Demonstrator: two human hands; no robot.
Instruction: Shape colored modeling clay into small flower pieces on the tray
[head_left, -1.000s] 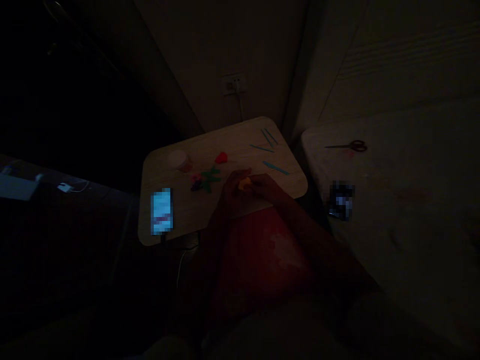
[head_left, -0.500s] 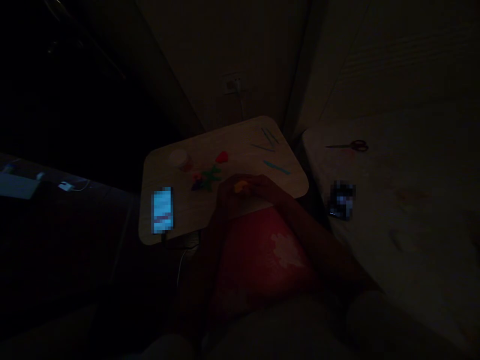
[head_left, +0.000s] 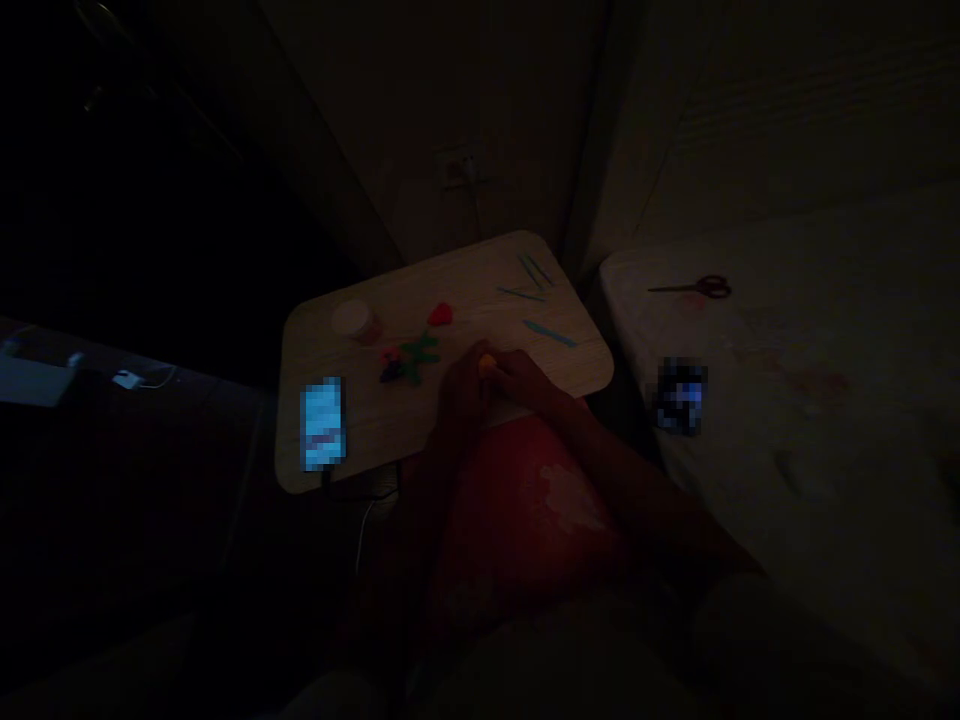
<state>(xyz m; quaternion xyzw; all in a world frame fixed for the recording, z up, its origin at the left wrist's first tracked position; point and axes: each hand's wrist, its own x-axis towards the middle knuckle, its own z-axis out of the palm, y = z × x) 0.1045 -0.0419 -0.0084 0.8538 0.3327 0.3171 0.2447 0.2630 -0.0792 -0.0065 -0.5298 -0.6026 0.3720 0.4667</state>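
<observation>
Shifted slightly toward one o'clock since the earlier frame, the orange lump [head_left: 487, 366] now shows less of itself between the hands, above the near edge of the surface [head_left: 382, 425]. The left hand [head_left: 463, 385] has its grip curled around one side; the right hand [head_left: 523, 380] closes its fingers on the other. In this dimness, exact fingertip contact cannot be told. If the lump is as soft as it looks, light, even pressure and small turns should work it without flattening one side, with the left steadying it. From it, the green piece [head_left: 421, 357] lies at nine o'clock, the red piece [head_left: 440, 315] at ten, and the blue tool [head_left: 550, 333] at two.
</observation>
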